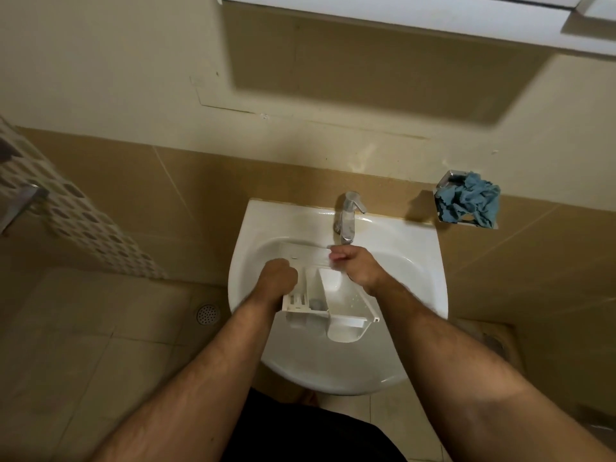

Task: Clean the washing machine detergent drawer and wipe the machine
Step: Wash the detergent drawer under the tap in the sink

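The detergent drawer (328, 300) sits in the sink (423, 261) under the tap (348, 216) at twelve o'clock, left hand (276, 278) gripping its nine o'clock side, right hand (356, 265) curled on its far edge; tilt each compartment beneath the spout.

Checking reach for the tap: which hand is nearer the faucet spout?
Right. The right hand sits just below the faucet spout, at the drawer's far end. The left hand grips the drawer's left side, farther away.

White drawer (328, 305) tilted over basin, seemingly.
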